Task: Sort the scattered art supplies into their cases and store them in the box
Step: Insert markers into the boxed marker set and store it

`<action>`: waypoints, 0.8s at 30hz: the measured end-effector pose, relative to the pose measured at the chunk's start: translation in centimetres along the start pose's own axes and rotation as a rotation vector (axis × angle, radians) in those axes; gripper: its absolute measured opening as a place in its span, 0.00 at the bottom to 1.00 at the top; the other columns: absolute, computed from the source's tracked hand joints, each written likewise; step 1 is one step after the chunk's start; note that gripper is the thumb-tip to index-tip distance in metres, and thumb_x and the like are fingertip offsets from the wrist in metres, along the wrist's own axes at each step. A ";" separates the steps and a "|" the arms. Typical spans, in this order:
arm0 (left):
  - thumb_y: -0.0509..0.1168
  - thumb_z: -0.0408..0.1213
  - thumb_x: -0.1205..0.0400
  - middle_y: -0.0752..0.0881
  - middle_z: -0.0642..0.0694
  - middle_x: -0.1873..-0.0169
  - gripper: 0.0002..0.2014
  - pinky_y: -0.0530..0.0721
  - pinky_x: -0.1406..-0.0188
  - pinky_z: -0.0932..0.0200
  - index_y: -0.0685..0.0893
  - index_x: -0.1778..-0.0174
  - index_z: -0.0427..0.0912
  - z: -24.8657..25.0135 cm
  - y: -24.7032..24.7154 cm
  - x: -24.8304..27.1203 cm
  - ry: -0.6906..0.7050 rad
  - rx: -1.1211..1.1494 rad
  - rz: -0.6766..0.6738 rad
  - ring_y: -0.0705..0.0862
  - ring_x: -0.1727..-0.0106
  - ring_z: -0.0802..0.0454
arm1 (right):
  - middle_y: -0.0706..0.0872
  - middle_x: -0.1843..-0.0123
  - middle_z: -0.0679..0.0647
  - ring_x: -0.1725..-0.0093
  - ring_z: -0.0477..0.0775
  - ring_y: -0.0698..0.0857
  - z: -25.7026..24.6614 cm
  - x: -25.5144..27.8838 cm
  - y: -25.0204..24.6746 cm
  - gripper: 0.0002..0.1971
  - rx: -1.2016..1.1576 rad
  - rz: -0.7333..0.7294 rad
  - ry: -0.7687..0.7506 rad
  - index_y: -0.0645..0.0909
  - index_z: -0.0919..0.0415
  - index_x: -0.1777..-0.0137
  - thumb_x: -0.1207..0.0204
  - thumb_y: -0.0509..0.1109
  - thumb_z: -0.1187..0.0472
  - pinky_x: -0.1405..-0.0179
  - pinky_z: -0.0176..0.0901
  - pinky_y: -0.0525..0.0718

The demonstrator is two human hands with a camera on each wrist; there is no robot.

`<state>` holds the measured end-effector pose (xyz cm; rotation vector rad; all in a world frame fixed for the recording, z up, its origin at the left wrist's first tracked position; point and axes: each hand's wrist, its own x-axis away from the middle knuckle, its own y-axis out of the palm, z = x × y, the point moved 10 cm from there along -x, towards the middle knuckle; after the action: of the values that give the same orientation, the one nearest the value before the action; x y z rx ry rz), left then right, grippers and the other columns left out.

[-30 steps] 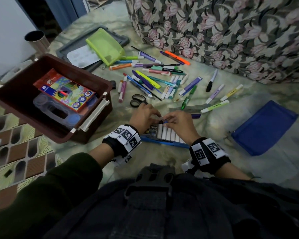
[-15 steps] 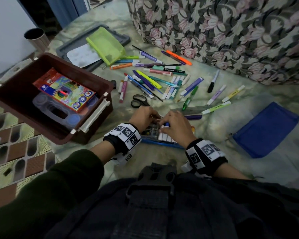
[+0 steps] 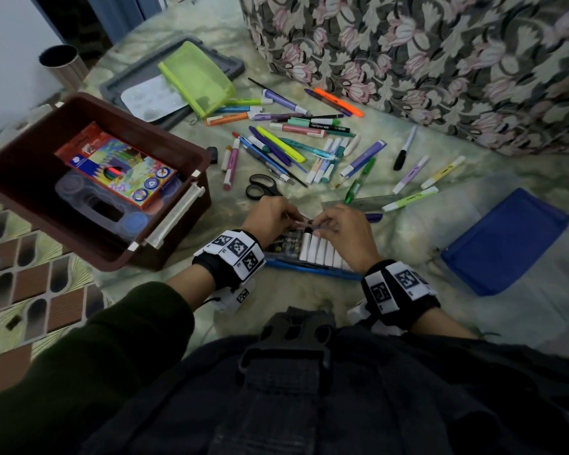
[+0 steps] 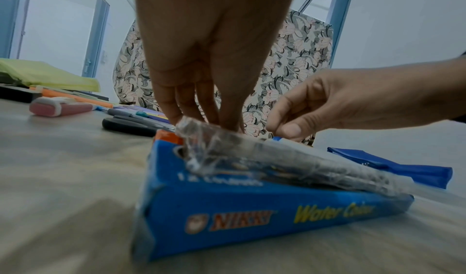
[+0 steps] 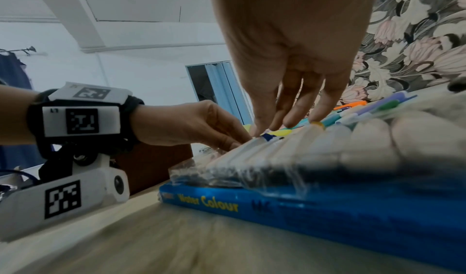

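Note:
A blue water colour box (image 3: 309, 269) lies on the cloth in front of me. A clear plastic tray (image 4: 252, 154) with several white paint tubes (image 3: 319, 251) rests on top of it. My left hand (image 3: 298, 218) pinches the tray's far left corner. My right hand (image 3: 316, 223) pinches the top of a blue-capped tube (image 5: 267, 137) at the left end of the row. The brown storage box (image 3: 178, 208) stands open to the left with a coloured pencil pack (image 3: 119, 165) inside. Loose pens and markers (image 3: 293, 142) lie scattered beyond the hands.
Black scissors (image 3: 262, 187) lie just beyond my left hand. A green mesh pouch (image 3: 196, 77) rests on a grey tray (image 3: 234, 65) at the back left, and a blue pouch (image 3: 503, 241) at the right. A floral cushion (image 3: 440, 60) closes off the far side.
Both hands have drawn together at the far ends of the tubes. The right hand now pinches the blue-capped tube, and the left has shifted onto the tray's corner.

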<state>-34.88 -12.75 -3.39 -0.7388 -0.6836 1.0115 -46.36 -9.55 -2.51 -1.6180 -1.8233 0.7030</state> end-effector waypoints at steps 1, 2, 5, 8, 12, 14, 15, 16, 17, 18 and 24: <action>0.71 0.34 0.24 0.88 0.37 0.53 0.09 0.82 0.49 0.47 0.90 0.50 0.38 0.0 0.0 0.0 -0.002 0.004 0.003 0.85 0.52 0.42 | 0.81 0.57 0.54 0.53 0.56 0.82 0.1 0.0 0.0 0.06 0.008 -0.003 0.000 0.88 0.63 0.55 0.32 0.77 0.64 0.54 0.46 0.78; 0.71 0.34 0.24 0.88 0.37 0.53 0.09 0.82 0.49 0.47 0.90 0.50 0.38 0.0 0.0 0.0 -0.003 0.009 0.006 0.85 0.51 0.42 | 0.82 0.56 0.56 0.53 0.56 0.82 0.0 0.0 0.2 0.07 0.013 -0.010 -0.006 0.88 0.63 0.55 0.32 0.78 0.64 0.53 0.47 0.79; 0.71 0.32 0.25 0.88 0.36 0.54 0.09 0.81 0.49 0.49 0.90 0.50 0.36 0.1 0.0 0.2 0.007 0.038 0.013 0.85 0.52 0.42 | 0.84 0.54 0.60 0.55 0.57 0.84 -0.4 0.2 0.5 0.07 -0.026 -0.007 -0.036 0.87 0.63 0.55 0.33 0.78 0.67 0.53 0.51 0.82; 0.71 0.32 0.25 0.88 0.35 0.55 0.09 0.82 0.51 0.50 0.90 0.51 0.34 0.2 -0.1 0.3 0.011 0.065 0.023 0.85 0.53 0.41 | 0.86 0.56 0.60 0.58 0.56 0.84 -0.4 0.0 0.7 0.06 -0.032 0.003 -0.033 0.88 0.64 0.57 0.35 0.78 0.69 0.54 0.50 0.82; 0.71 0.31 0.25 0.88 0.35 0.54 0.09 0.81 0.51 0.52 0.90 0.51 0.34 0.1 -0.2 0.2 0.003 0.055 0.038 0.85 0.52 0.41 | 0.88 0.63 0.55 0.66 0.47 0.83 0.4 -0.7 1.0 0.06 -0.063 -0.004 0.003 0.87 0.63 0.61 0.37 0.80 0.69 0.60 0.39 0.81; 0.70 0.30 0.25 0.88 0.36 0.53 0.08 0.81 0.50 0.52 0.90 0.51 0.35 0.1 0.0 0.1 -0.001 0.044 0.037 0.85 0.51 0.42 | 0.87 0.67 0.50 0.68 0.42 0.81 0.9 -0.9 1.2 0.06 -0.051 -0.023 0.017 0.87 0.60 0.62 0.37 0.80 0.68 0.62 0.36 0.80; 0.70 0.29 0.25 0.88 0.37 0.53 0.08 0.81 0.50 0.52 0.90 0.51 0.36 0.0 0.0 0.1 -0.001 0.037 0.035 0.85 0.51 0.42 | 0.86 0.68 0.48 0.69 0.40 0.81 1.2 -0.9 1.3 0.06 -0.039 -0.032 0.020 0.87 0.57 0.63 0.36 0.79 0.67 0.63 0.35 0.80; 0.70 0.29 0.25 0.88 0.37 0.53 0.08 0.82 0.49 0.52 0.90 0.51 0.36 0.0 0.1 0.1 0.002 0.032 0.036 0.85 0.51 0.43 | 0.86 0.69 0.47 0.69 0.38 0.80 1.4 -0.9 1.4 0.06 -0.026 -0.038 0.020 0.86 0.56 0.63 0.36 0.79 0.66 0.65 0.31 0.78; 0.71 0.29 0.25 0.89 0.37 0.53 0.08 0.82 0.50 0.53 0.90 0.51 0.36 0.0 0.1 0.1 0.011 0.030 0.039 0.85 0.51 0.43 | 0.86 0.69 0.45 0.70 0.35 0.80 1.5 -0.9 1.4 0.06 -0.016 -0.042 0.015 0.86 0.54 0.63 0.35 0.79 0.66 0.67 0.27 0.76; 0.71 0.29 0.26 0.89 0.37 0.53 0.08 0.82 0.50 0.54 0.90 0.51 0.35 0.1 0.0 0.0 0.021 0.027 0.040 0.86 0.51 0.43 | 0.85 0.69 0.44 0.70 0.33 0.79 1.5 -1.0 1.3 0.06 -0.014 -0.047 0.010 0.86 0.54 0.63 0.35 0.79 0.65 0.68 0.24 0.75; 0.70 0.31 0.24 0.89 0.37 0.53 0.09 0.77 0.54 0.65 0.88 0.50 0.34 0.0 -0.9 -0.4 0.053 0.056 0.050 0.85 0.52 0.45 | 0.84 0.66 0.46 0.67 0.35 0.80 -0.1 -3.3 -0.8 0.05 -0.146 0.017 -0.011 0.87 0.60 0.57 0.30 0.75 0.68 0.63 0.25 0.77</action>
<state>-34.60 -13.45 -2.69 -0.7347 -0.5913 1.0487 -46.55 -12.90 -2.16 -1.7268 -1.9096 0.5992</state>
